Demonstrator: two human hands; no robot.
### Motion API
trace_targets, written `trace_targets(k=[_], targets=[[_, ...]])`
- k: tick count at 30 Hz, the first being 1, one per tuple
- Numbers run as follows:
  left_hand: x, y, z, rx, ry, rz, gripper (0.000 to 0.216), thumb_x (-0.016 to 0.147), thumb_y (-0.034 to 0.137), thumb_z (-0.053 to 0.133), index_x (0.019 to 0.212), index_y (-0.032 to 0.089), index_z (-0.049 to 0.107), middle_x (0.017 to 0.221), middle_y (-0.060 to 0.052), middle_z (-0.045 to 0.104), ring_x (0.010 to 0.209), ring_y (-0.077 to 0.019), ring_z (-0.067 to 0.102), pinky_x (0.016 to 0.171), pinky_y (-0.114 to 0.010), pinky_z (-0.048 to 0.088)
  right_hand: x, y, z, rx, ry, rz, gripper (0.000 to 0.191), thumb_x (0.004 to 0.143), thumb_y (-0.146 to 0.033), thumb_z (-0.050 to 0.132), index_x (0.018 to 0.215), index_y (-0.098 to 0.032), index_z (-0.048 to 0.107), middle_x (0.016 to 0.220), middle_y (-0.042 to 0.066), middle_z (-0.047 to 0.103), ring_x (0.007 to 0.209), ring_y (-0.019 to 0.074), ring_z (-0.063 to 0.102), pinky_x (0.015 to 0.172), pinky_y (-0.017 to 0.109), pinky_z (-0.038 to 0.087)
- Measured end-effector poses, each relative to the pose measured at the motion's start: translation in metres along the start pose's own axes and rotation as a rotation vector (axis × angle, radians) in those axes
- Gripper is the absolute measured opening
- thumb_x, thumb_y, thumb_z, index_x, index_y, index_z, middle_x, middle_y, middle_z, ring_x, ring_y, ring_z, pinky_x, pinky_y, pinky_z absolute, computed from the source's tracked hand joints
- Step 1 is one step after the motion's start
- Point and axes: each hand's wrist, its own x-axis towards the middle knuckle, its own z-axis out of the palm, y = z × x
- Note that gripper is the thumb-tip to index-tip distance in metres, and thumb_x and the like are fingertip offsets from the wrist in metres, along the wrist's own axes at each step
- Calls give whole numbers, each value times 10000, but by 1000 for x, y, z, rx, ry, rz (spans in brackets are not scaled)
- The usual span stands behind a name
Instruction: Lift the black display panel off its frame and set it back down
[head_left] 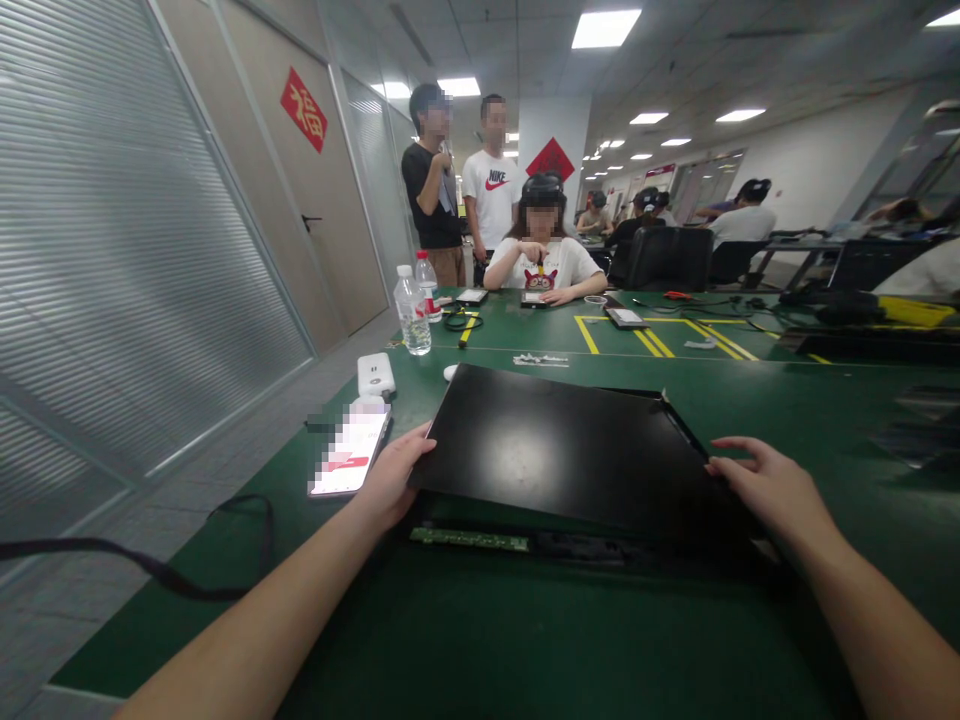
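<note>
A flat, glossy black panel (540, 450) is tilted over a shallow black tray-like frame (679, 412). My left hand (396, 475) grips the panel's left edge, thumb on top and the other fingers hidden below. At the right edge, my right hand (772, 485) pinches the panel's side; whether it also holds the frame is unclear. Below the panel's near edge, a green circuit board strip (469, 540) shows inside the frame.
The green table (525, 650) bears a lit phone (351, 450), a white device (375, 375), a water bottle (412, 312) and a red-capped bottle (427, 288) at left. Cables and a yellow-black tool (907, 311) lie at far right. A person (544, 250) sits opposite; two stand behind.
</note>
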Motion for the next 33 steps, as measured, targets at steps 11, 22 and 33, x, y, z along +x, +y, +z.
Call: trace_targets(k=[11, 22, 33], targets=[[0, 0, 2, 36, 41, -7, 444, 732, 127, 673, 1173, 105, 709, 897, -83, 790, 758, -208, 729, 644, -247, 540, -1, 1, -1, -95, 25, -52, 338, 698, -486, 551, 907, -272, 708, 755, 61, 732, 757, 290, 664, 684, 405, 467], [-3, 1, 9, 25, 52, 2, 201, 823, 176, 711, 1016, 133, 748, 881, -89, 790, 796, -207, 742, 679, -247, 564, -2, -5, -4, -152, -15, -26, 407, 685, -501, 534, 941, -255, 731, 819, 62, 755, 815, 290, 664, 715, 384, 452], [-2, 0, 9, 26, 139, 11, 291, 788, 106, 722, 1077, 115, 686, 886, -84, 783, 683, -161, 708, 651, -242, 555, -2, -6, -4, -168, -6, -25, 403, 665, -503, 543, 912, -263, 752, 771, 59, 738, 809, 298, 658, 723, 396, 462]])
